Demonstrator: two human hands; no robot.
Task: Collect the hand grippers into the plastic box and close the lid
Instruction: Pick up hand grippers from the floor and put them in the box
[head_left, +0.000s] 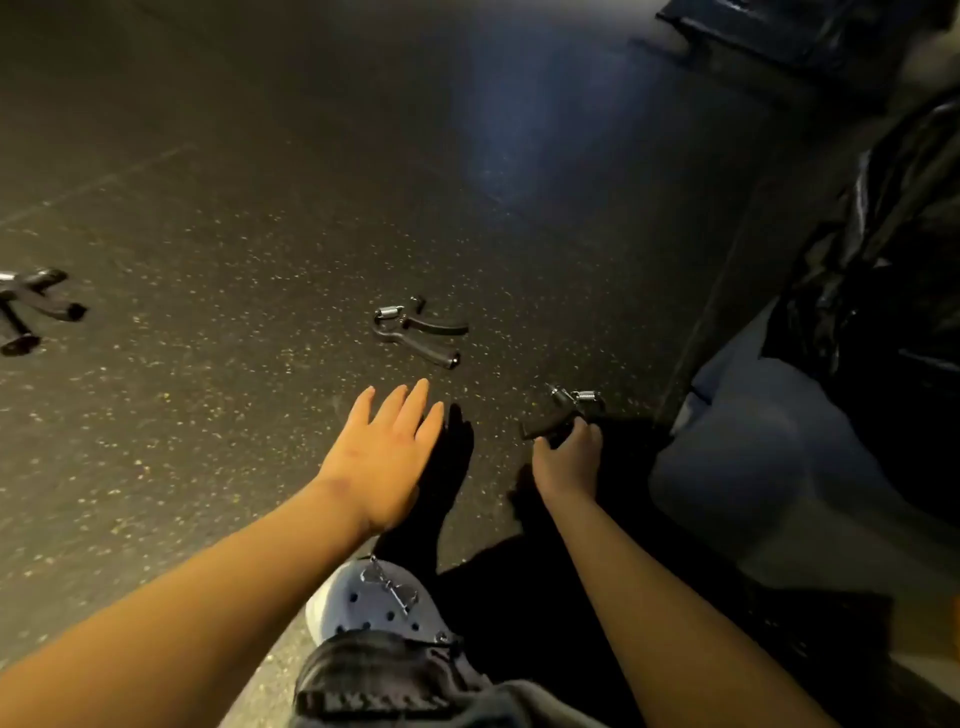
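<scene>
My left hand flat, fingers straight, palm down; right hand curled round a hand gripper; both arms fwd.

I see a matt, speckled rubbery floor, hand grippers in matt black plastic with shiny metal springs, a glossy black plastic bag, and a smooth white perforated clog

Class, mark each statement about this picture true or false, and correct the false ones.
1. The right hand grips a hand gripper. True.
2. The left hand holds one too. False: it is open, fingers straight, holding nothing.
3. A loose gripper lies on the floor beyond the left hand. True.
4. The shoe is black. False: it is white.
</scene>
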